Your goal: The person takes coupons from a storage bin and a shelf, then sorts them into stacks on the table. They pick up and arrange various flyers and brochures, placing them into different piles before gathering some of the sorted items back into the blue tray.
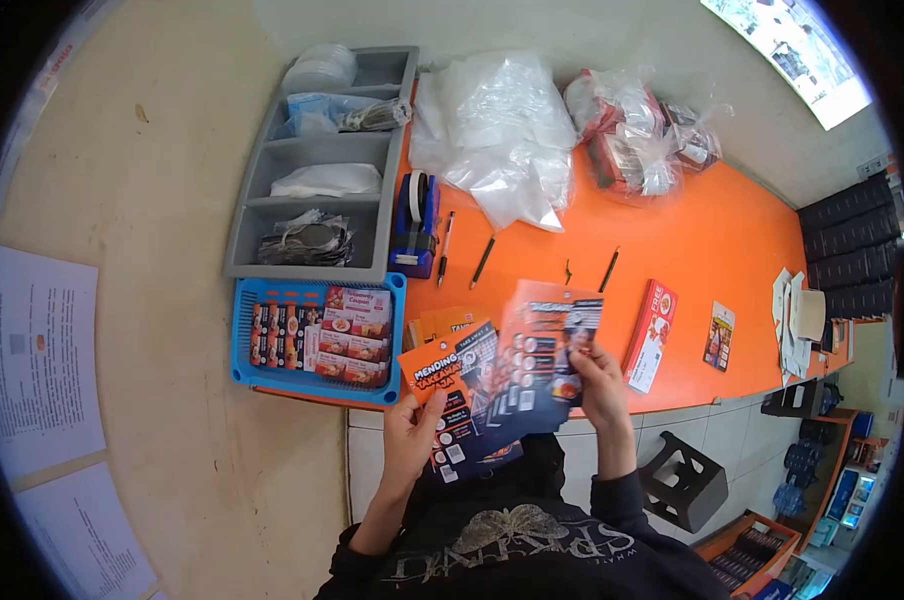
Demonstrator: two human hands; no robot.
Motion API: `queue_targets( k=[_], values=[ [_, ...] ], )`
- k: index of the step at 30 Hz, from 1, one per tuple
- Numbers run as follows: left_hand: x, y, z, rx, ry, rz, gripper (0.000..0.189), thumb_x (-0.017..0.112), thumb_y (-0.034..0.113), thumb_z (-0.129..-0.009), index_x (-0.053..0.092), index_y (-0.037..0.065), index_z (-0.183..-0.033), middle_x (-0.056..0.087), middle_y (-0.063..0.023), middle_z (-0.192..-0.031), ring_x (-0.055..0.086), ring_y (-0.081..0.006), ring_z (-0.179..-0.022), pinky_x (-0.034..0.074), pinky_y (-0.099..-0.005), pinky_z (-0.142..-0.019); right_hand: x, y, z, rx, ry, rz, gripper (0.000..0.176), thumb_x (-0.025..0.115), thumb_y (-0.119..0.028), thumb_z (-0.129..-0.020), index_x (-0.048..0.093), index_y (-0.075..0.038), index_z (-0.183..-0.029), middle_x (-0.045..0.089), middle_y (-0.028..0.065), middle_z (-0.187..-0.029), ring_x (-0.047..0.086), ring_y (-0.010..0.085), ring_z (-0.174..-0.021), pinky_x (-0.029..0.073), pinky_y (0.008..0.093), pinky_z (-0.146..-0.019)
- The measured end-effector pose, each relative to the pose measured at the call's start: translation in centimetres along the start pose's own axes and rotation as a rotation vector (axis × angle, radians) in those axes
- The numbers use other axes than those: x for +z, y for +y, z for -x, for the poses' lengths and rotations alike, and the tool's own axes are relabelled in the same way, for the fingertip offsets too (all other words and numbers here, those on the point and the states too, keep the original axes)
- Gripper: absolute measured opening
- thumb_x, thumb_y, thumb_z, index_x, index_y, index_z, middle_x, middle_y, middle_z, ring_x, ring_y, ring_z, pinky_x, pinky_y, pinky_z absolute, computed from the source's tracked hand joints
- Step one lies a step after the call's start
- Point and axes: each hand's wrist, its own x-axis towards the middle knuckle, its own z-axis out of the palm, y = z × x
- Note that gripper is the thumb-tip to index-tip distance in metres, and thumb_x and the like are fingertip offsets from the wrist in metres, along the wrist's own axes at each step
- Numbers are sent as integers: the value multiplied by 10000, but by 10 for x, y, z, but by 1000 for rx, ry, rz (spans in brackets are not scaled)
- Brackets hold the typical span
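Note:
My left hand (408, 440) is closed on an orange and dark flyer (440, 380) headed "MENDING TAKEAWAY AJA", its thumb lying on the front. More flyers overlap behind that one. In my right hand (600, 388) is a fanned stack of similar flyers (532, 350), pinched along its right side and smeared a little by motion. Both sets meet in front of my body, over the table's near edge. Partly hidden behind the left set, orange leaflets (440, 322) lie on the orange table (532, 258).
At left, a blue basket (244, 345) holds printed coupons, beside a grey divided tray (402, 150). A tape dispenser (412, 225), pens, clear plastic bags (502, 110) and wrapped packs (627, 150) occupy the table. A red "FREE" leaflet (652, 335) lies right. A dark stool (682, 480) stands below.

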Motion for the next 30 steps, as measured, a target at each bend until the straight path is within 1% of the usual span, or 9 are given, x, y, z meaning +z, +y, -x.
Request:
queue_targets(
  k=[1,5,12,14,17,20,21,27,30],
  values=[
    [-1,1,0,-3,5,5,215,552,186,-892,626,-16,-884,599,7,-721,479,-19,-608,387,-186,-537,-4,-5,0,-4,48,-7,214,498,-46,-872,525,15,-1076,615,92,-976,606,125,-840,495,271,-762],
    [-3,6,-1,-27,0,12,227,559,197,-888,625,-20,-878,596,6,-713,462,-15,-598,373,-180,-526,-13,-21,5,-2,15,-35,225,503,-60,-856,514,9,-1070,611,113,-1017,609,169,-890,496,310,-795],
    [3,2,-4,22,-13,-8,235,569,210,-880,631,-16,-855,575,25,-664,445,-13,-558,347,-187,-484,-5,-13,7,12,-106,-99,214,508,-36,-851,518,-1,-1062,604,78,-979,593,128,-875,483,274,-789],
    [3,0,-4,-1,-18,-8,237,578,210,-874,631,-19,-841,569,23,-651,443,-10,-554,344,-189,-479,7,-10,7,31,-93,-90,220,506,-23,-850,514,-8,-1069,602,70,-978,587,124,-874,479,270,-787],
    [2,-3,-4,-10,-13,-78,241,600,208,-859,630,-22,-793,549,22,-620,427,-12,-544,327,-195,-469,12,-6,6,91,-41,-12,162,522,-16,-836,518,-23,-998,592,46,-936,575,108,-842,463,255,-773],
    [3,-6,-3,21,-21,-206,245,624,202,-841,629,-21,-742,521,22,-586,396,-20,-526,295,-208,-453,22,5,10,51,-119,227,236,535,13,-834,492,-16,-1064,555,14,-933,533,75,-858,437,227,-780],
    [4,-6,-3,37,-27,-252,245,631,200,-835,628,-21,-727,511,22,-576,384,-24,-518,283,-213,-447,27,7,9,68,-183,170,226,533,32,-830,483,-15,-1044,530,-7,-910,508,55,-856,416,206,-773],
    [8,-7,-6,155,0,-224,209,640,179,-826,636,-16,-752,503,18,-570,351,-28,-500,257,-227,-432,32,3,9,50,-137,155,231,522,45,-833,484,-6,-1055,547,-10,-906,516,50,-835,413,199,-768],
    [9,-3,-5,100,-12,-244,197,643,176,-823,640,-11,-761,516,23,-571,383,-15,-498,274,-212,-433,35,-2,12,64,-133,235,224,529,34,-837,503,4,-1057,565,2,-936,521,54,-860,416,202,-773]
  ],
)
